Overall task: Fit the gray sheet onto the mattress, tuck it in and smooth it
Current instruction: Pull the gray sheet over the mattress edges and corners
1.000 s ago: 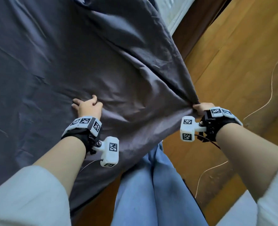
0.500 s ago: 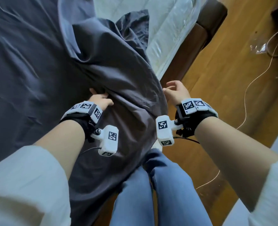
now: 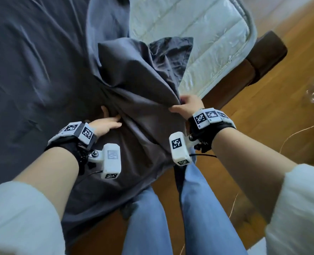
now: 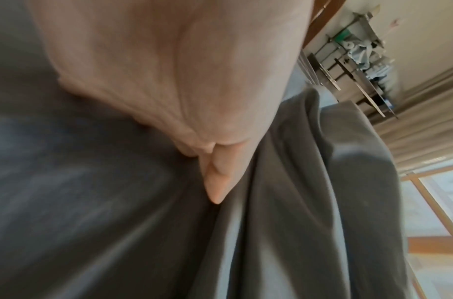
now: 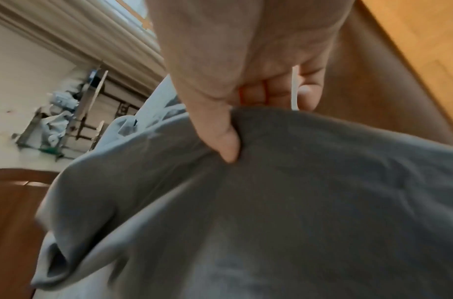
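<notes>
right hand (image 3: 188,105) pinching gray sheet (image 3: 134,92); left hand (image 3: 106,124) flat, fingers straight on it

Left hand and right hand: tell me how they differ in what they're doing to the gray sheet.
The left hand lies on the gray sheet with fingers extended, pressing into a fold; the right hand pinches a bunched edge between thumb and curled fingers. The left hand stays low over the covered part; the right hand holds its grip at the bed's side, beside the bare mattress. Both touch the same sheet.
</notes>
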The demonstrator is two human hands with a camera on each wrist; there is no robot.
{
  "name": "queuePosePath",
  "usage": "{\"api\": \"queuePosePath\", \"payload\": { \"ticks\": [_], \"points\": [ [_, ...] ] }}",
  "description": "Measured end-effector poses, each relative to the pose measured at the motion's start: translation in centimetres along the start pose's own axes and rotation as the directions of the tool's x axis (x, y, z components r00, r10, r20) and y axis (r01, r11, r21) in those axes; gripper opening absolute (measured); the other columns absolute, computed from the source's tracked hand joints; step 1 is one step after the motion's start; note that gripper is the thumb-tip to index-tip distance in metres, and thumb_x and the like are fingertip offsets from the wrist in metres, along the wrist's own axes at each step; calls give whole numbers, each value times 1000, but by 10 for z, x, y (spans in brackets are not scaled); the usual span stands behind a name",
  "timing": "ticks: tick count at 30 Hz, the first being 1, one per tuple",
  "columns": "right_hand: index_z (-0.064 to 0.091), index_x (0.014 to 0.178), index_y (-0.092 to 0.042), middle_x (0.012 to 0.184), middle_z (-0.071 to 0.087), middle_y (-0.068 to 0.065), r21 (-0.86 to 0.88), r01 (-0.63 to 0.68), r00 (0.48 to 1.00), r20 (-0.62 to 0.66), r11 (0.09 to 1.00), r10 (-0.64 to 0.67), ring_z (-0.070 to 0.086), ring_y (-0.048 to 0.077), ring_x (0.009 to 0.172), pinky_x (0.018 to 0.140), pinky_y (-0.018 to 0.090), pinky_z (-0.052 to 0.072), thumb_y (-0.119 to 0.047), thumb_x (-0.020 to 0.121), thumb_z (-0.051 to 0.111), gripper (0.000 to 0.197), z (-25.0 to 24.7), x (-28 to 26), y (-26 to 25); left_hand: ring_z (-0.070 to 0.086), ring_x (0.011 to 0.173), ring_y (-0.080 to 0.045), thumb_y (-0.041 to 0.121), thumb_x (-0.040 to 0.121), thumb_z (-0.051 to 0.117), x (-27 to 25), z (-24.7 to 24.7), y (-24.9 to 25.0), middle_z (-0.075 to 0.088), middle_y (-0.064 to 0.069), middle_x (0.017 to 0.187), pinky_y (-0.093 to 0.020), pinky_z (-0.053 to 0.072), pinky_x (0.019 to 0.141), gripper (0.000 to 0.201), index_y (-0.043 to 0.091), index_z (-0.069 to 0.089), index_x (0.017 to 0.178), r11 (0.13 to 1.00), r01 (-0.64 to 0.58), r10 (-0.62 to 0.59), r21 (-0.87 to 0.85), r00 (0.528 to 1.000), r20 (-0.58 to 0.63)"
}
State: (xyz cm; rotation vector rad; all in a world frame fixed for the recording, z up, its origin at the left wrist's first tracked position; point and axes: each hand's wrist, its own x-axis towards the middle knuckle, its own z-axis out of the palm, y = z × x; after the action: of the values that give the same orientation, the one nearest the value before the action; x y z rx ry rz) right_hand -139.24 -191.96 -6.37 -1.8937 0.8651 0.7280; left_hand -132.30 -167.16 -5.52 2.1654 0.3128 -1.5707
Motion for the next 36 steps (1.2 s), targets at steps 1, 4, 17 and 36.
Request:
{"api": "queuePosePath", "payload": {
  "ticks": [1, 4, 17, 36],
  "points": [
    [61, 74, -22, 73, 59, 3, 15, -29, 998, -48, 999, 30, 58, 21, 74, 51, 24, 38, -22, 77, 67, 7, -7, 0, 8, 9, 147, -20, 49, 79, 53, -2, 5, 3, 14, -8, 158, -46, 1, 120, 73, 27, 31, 145, 1000, 2, -2, 19, 1000, -29],
    [65, 78, -15, 72, 61, 4, 10, -109, 994, -4, 994, 109, 61, 25, 74, 57, 27, 47, -19, 77, 68, 5, -33, 4, 39, 18, 144, -31, 53, 69, 61, -7, 16, 25, 22, -10, 155, -45, 4, 119, 69, 28, 50, 133, 998, 69, -68, 0, 981, -181],
    [60, 69, -9, 77, 68, 13, 12, -95, 985, -143, 995, 95, 66, 31, 71, 69, 37, 55, -64, 77, 57, 55, -94, 51, 7, 52, 123, -29, 45, 45, 66, 2, 40, 83, 58, -14, 130, -39, 37, 110, 82, 12, 62, 120, 967, -54, -17, -250, 962, -272],
    [54, 96, -7, 90, 52, 13, -549, 167, 981, 5, 819, -196, 54, 31, 86, 67, 31, 33, -21, 88, 49, 17, -127, 52, -15, 42, 132, -27, 48, 55, 71, 13, 42, 81, 44, -9, 144, -38, 29, 115, 78, 25, 55, 128, 973, -7, -49, -231, 971, -235]
  ]
}}
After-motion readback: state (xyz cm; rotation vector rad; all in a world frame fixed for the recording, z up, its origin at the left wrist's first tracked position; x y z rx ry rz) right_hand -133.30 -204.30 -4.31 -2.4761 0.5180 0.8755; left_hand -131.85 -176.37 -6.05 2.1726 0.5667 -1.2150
